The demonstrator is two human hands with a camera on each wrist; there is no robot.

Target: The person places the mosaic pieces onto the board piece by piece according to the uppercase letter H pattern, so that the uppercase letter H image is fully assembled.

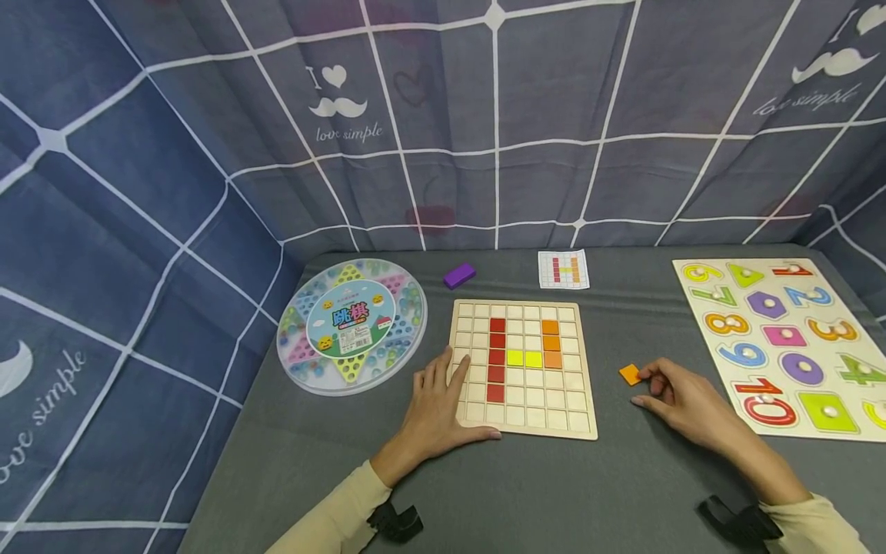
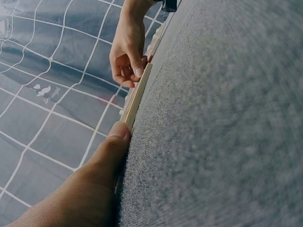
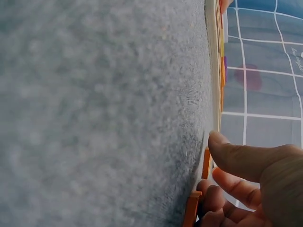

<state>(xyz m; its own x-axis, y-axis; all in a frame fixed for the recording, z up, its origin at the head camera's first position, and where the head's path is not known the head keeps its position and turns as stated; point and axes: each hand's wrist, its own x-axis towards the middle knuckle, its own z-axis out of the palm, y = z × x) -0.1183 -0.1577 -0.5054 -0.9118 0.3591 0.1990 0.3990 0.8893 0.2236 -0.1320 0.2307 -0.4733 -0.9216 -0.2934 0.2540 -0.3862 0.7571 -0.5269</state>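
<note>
My left hand [image 1: 434, 412] is spread at the lower left of a wooden grid board [image 1: 519, 422], fingers over its left side and thumb at its front edge. In the board's cells are a column of red tiles [image 1: 497, 358], two yellow tiles [image 1: 524, 358] and three orange tiles [image 1: 551, 344]. To the right, my right hand [image 1: 681, 400] is low over the cloth, an index fingertip at a loose orange tile [image 1: 630, 375], the thumb apart from it. The right wrist view shows a second loose orange tile [image 3: 191, 209] by the bent fingers; the hand hides it in the head view.
A round Chinese checkers set [image 1: 351, 327] lies left of the board. Behind it are a purple block [image 1: 459, 275] and a small pattern card [image 1: 564, 270]. A number puzzle board [image 1: 768, 346] lies at the right. Patterned curtains [image 1: 484, 138] rise behind the grey tabletop.
</note>
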